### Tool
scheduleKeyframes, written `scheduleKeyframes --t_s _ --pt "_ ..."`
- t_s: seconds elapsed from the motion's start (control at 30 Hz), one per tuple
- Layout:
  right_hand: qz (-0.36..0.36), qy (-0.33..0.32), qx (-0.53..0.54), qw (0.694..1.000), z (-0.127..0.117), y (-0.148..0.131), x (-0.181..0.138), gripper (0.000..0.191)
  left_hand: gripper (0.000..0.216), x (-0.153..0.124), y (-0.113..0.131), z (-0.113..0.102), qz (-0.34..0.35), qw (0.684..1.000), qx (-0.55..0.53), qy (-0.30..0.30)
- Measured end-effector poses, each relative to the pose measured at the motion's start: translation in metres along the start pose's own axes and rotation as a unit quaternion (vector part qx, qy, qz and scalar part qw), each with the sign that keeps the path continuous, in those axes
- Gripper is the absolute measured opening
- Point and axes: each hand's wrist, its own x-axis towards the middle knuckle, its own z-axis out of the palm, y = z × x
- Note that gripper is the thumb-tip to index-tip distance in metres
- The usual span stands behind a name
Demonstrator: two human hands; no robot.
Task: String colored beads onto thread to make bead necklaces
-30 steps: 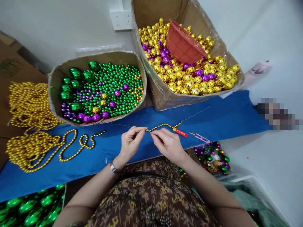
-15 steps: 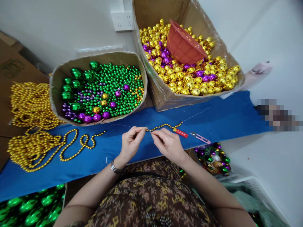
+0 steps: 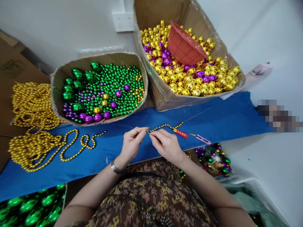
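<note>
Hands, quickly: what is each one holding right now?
Left hand: closed in a pinch on the thin thread.
Right hand: closed in a pinch on the end of the gold bead strand.

Small bead-stringing workshop. Evidence: open cardboard box of green and purple beads [image 3: 55, 91], larger cardboard box of gold balls [image 3: 165, 97], heaped gold bead strands [image 3: 30, 104], blue cloth-covered bench [image 3: 224, 116], part-strung gold strand [image 3: 163, 126].
</note>
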Motion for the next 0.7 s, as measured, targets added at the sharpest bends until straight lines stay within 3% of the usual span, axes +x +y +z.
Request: scheduleKeyframes --t_s 0.23,0.3,0.43,0.57,0.63,0.7 --pt "-0.004 -0.027 0.005 1.0 0.003 0.0 0.004 0.019 0.029 0.004 0.012 0.004 -0.118 0.985 -0.12 -0.024" --pt "0.022 -0.05 0.076 0.996 0.003 0.0 0.004 0.018 0.027 0.006 0.015 0.004 -0.134 0.981 -0.141 -0.026" --pt "0.058 -0.081 0.269 0.958 0.008 0.001 0.004 0.023 0.025 0.01 0.019 0.006 -0.188 0.965 -0.184 -0.007" --pt "-0.007 0.024 0.216 0.976 0.018 0.0 0.003 0.016 0.025 0.012 0.018 0.007 -0.205 0.95 -0.237 -0.003" --pt "-0.022 0.067 0.19 0.979 0.016 0.0 0.005 0.015 0.022 0.014 0.012 0.0 -0.173 0.959 -0.226 0.016" --pt "-0.003 0.101 0.187 0.977 0.006 0.005 0.011 0.014 0.02 0.016 0.001 -0.016 -0.1 0.984 -0.135 0.062"
